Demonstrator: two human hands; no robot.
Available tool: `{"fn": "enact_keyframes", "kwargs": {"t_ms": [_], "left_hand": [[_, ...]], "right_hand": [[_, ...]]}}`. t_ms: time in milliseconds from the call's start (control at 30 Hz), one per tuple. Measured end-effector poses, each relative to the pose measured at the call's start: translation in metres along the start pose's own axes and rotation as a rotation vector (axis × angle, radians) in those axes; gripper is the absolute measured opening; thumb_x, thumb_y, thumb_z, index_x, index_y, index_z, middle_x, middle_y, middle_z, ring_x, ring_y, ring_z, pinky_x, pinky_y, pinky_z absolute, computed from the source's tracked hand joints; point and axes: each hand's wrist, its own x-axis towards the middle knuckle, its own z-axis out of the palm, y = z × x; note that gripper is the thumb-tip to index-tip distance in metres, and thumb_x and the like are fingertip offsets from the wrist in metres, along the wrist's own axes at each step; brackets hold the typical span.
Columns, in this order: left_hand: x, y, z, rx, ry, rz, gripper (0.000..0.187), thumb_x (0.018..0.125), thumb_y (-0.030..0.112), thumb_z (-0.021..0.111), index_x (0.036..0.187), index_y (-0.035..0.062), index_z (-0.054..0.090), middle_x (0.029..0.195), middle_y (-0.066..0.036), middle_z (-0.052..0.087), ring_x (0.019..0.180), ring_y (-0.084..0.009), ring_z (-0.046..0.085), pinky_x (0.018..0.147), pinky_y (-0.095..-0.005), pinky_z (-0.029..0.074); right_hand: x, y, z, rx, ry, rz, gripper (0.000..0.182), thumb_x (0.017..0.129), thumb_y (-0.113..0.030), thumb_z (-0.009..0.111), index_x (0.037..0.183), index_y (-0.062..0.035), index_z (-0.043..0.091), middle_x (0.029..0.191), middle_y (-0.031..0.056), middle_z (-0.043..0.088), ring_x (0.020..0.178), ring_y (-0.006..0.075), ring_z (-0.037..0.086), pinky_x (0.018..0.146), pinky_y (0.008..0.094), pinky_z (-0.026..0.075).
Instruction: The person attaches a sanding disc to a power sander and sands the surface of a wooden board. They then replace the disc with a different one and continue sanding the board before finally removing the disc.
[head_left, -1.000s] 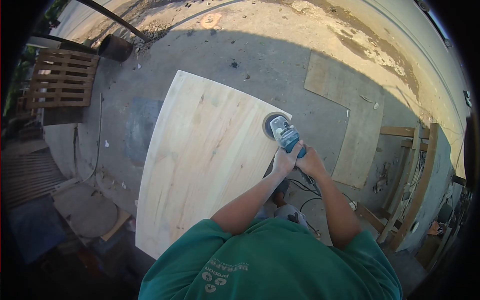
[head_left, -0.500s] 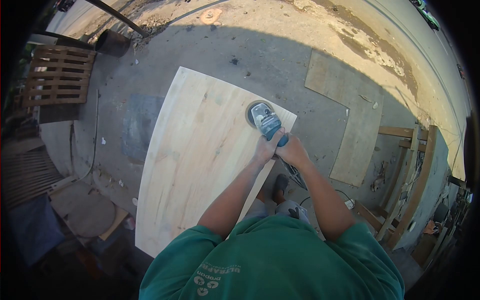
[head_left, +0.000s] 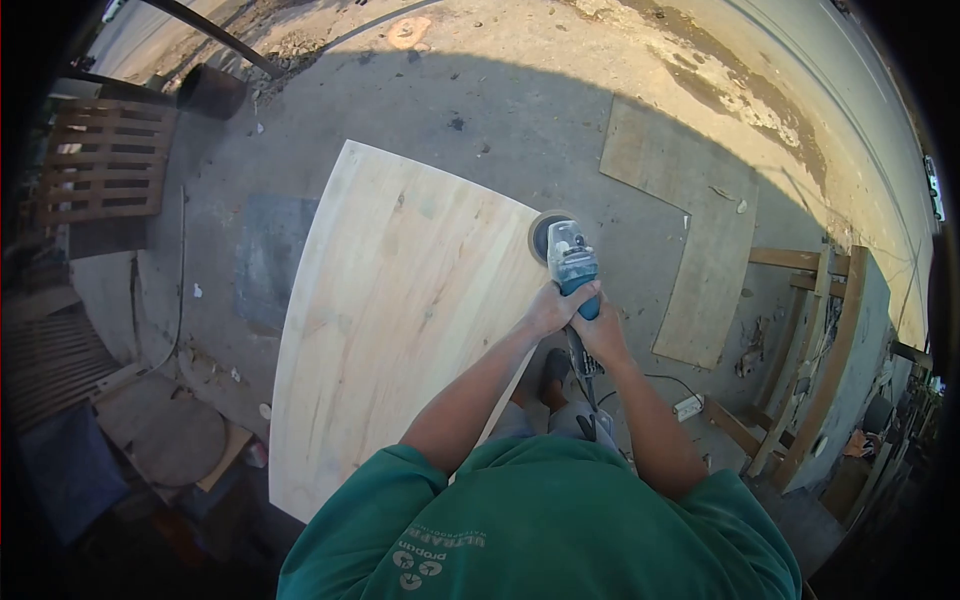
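A blue, dust-covered angle grinder point(head_left: 574, 262) with a round sanding disc point(head_left: 541, 236) is gripped in both my hands. My left hand point(head_left: 552, 308) wraps around its body from the left. On the other side, my right hand point(head_left: 601, 330) closes around the rear part, where the dark power cord leaves the tool. The disc overlaps the far right corner of a pale wooden panel point(head_left: 400, 300), with part of it beyond the edge. Faint knots and streaks of grain mark the panel's broad surface, which lies in front of me and to my left.
A flat plywood sheet point(head_left: 705, 290) lies on the concrete floor point(head_left: 520, 130) to the right. Wooden frames point(head_left: 825, 370) stand at the far right. A slatted pallet point(head_left: 108, 160) and a rusty bucket point(head_left: 212, 92) are at the upper left. The cord point(head_left: 665, 378) loops near my feet.
The grinder has moved right, from on the panel near its far edge to the corner, and its body has turned more upright in view. Both hands moved with it.
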Motion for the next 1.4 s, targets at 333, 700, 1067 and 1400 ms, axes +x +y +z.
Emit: {"fn": "enact_keyframes", "kwargs": {"t_ms": [333,700,1067,1400], "left_hand": [[-0.017,0.011,-0.009,-0.073,-0.023,-0.144,0.077,0.083,0.063,0.067,0.120,-0.0042,0.061,0.102,-0.018,0.069,0.086,-0.0265,0.072,0.063,-0.0384,0.063],[-0.028,0.018,-0.059,-0.121,0.154,-0.192,0.078,0.082,0.069,0.063,0.112,-0.0037,0.065,0.094,-0.015,0.070,0.079,-0.0235,0.073,0.063,-0.0331,0.061],[-0.032,-0.012,0.029,-0.075,-0.062,-0.182,0.071,0.086,0.058,0.068,0.116,-0.0055,0.062,0.099,-0.014,0.069,0.084,-0.0213,0.071,0.063,-0.0335,0.060],[-0.083,-0.075,0.045,-0.269,0.193,-0.026,0.051,0.092,0.043,0.068,0.112,-0.0033,0.066,0.104,-0.014,0.070,0.102,-0.0190,0.066,0.090,-0.0348,0.050]], "right_hand": [[-0.009,-0.018,0.001,-0.164,-0.028,0.097,0.064,0.077,-0.049,0.072,0.113,0.0022,0.057,0.100,0.0260,0.069,0.097,0.0436,0.068,0.084,0.0484,0.053],[0.020,-0.061,0.030,-0.319,-0.201,0.079,0.063,0.075,-0.050,0.074,0.109,0.0010,0.058,0.099,0.0265,0.069,0.096,0.0419,0.069,0.084,0.0462,0.054],[-0.040,0.026,-0.010,-0.047,0.005,0.079,0.059,0.075,-0.044,0.076,0.111,-0.0003,0.059,0.095,0.0250,0.069,0.094,0.0431,0.068,0.081,0.0476,0.053],[-0.073,0.015,-0.008,-0.294,-0.199,0.048,0.052,0.074,-0.037,0.075,0.106,-0.0001,0.058,0.093,0.0272,0.069,0.090,0.0467,0.067,0.079,0.0500,0.053]]}}
